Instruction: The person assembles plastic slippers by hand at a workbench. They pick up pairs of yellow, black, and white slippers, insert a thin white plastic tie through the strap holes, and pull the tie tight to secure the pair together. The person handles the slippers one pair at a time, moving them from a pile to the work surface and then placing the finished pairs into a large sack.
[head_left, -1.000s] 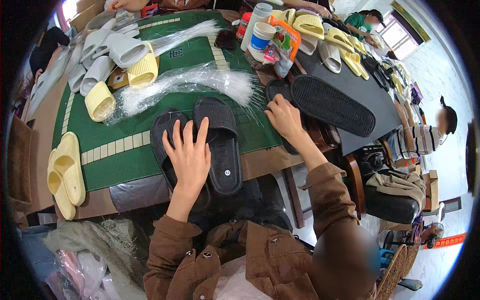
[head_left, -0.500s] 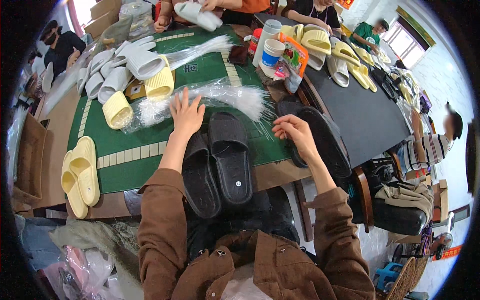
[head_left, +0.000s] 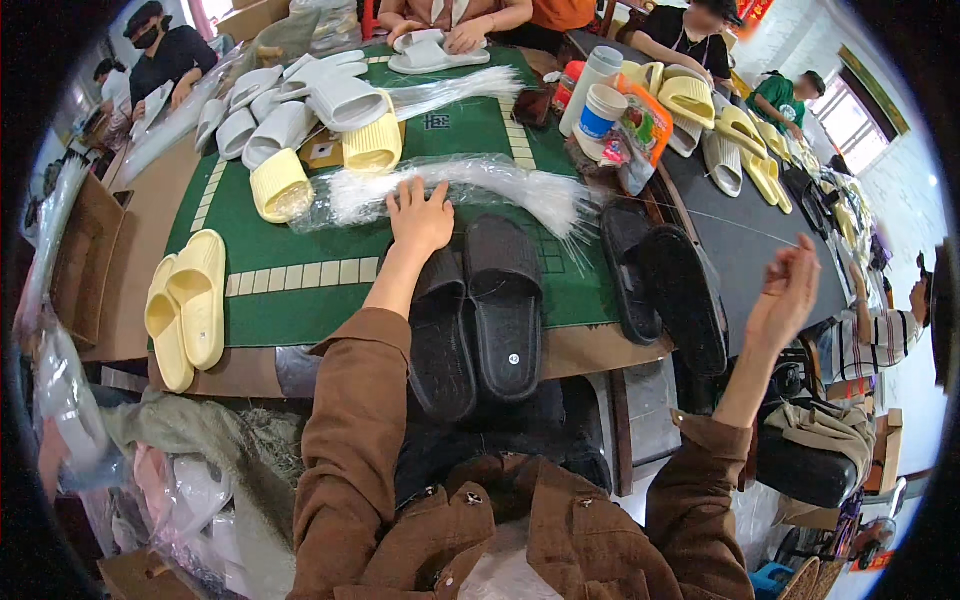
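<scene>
Across in front of me runs the counter (head_left: 575, 350), topped by a green mat (head_left: 300, 325), and to my right a dark counter (head_left: 742, 262) adjoins it. Grey slippers (head_left: 278, 135) are heaped at the far left. Nearer, crossways at the middle of the mat, lies the bundle (head_left: 500, 185) of clear strands, partly in a clear bag, its loose ends fanning to the right. Right before me sits a black pair (head_left: 503, 320), toes on the mat, heels past the near edge. A second black pair (head_left: 630, 275) lies at the right corner, one slipper overlapping the other. A yellow pair (head_left: 203, 310) is at the left edge. My left grip (head_left: 420, 218) rests on the bundle, spread and flat, clasping nothing. My right grip (head_left: 787, 290) is raised over the dark counter, fingertips drawn together. Past the bundle stands a cup (head_left: 603, 118). Thinnest of all, a single strand (head_left: 735, 219) stretches from near the bundle to my right fingertips, seemingly pinched there.
</scene>
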